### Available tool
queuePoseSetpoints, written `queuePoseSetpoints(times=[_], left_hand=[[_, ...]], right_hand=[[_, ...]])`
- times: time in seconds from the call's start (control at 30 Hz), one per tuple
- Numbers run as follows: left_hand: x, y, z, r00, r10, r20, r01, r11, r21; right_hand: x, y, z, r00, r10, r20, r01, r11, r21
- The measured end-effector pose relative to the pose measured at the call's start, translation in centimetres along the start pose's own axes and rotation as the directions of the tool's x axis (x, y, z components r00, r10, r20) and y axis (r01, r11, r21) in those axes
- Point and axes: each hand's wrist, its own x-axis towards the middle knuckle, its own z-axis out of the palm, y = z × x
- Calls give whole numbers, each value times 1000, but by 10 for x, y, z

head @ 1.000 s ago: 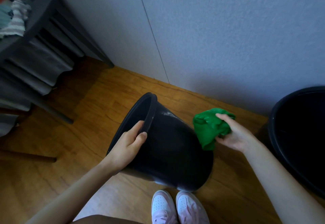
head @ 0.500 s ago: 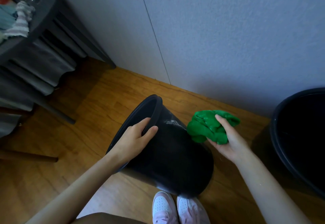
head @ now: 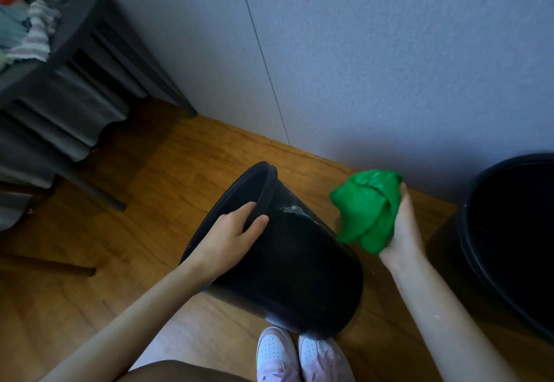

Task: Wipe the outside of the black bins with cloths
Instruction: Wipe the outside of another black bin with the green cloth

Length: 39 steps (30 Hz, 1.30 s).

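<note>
A black bin [head: 299, 273] is tilted over the wooden floor, its mouth facing up and to the left, its base near my shoes. My left hand [head: 230, 238] grips its rim, thumb on the outside wall and fingers inside. My right hand [head: 403, 232] holds a bunched green cloth [head: 368, 208] to the right of the bin, just off its upper wall. A pale smudge [head: 292, 209] shows on the bin's wall below the rim. A second, larger black bin [head: 509, 232] stands upright at the right edge.
A grey wall [head: 359, 52] runs close behind the bins. A dark table [head: 75, 52] with cloths [head: 36, 37] piled on it stands at the left, its legs reaching the floor. My white shoes [head: 299, 354] are under the tilted bin's base.
My right hand has turned palm-up and lifted the green cloth slightly up and to the right, away from the bin's wall. My left hand keeps its grip on the rim.
</note>
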Motion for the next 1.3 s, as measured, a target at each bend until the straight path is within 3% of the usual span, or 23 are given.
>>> queuePoseSetpoints(times=[0.17, 0.33, 0.5, 0.67, 0.73, 0.87, 1.0, 1.07, 1.17, 1.23, 1.3], left_hand=[[0, 3, -1, 1000, 4, 28, -3, 1000, -23], [1, 2, -1, 1000, 2, 19, -1, 1000, -15], [3, -3, -1, 1000, 0, 25, 0, 999, -33], [4, -3, 0, 1000, 10, 12, -10, 1000, -5], [3, -4, 0, 1000, 20, 13, -20, 1000, -2], [2, -7, -2, 999, 33, 13, -33, 999, -11], [4, -9, -3, 999, 42, 20, -43, 999, 11], [4, -7, -1, 998, 57, 20, -57, 998, 5], [4, -6, -2, 999, 41, 31, -40, 999, -33], [5, -8, -3, 998, 32, 58, -28, 997, -70], [7, -9, -2, 995, 31, 91, -19, 991, -129]], right_hand=[[-4, -9, -8, 991, 76, 112, -67, 995, -80], [-5, -12, -19, 979, -51, 199, 109, 950, -292], [8, -11, -32, 961, -221, 166, 276, 734, -620], [-2, -21, -29, 872, -451, 190, 386, 397, -833], [-5, -25, -28, 837, -493, 238, 425, 310, -851], [-6, -28, -31, 811, -528, 252, 438, 264, -859], [-5, -26, -35, 773, -527, 353, 522, 211, -826], [-2, -21, -32, 709, -583, 397, 559, 121, -820], [3, -18, -20, 558, -716, 421, 557, -53, -829], [-3, -13, -5, 479, -779, 405, 651, 5, -759], [-15, 2, 17, 461, -814, 353, 759, 156, -632]])
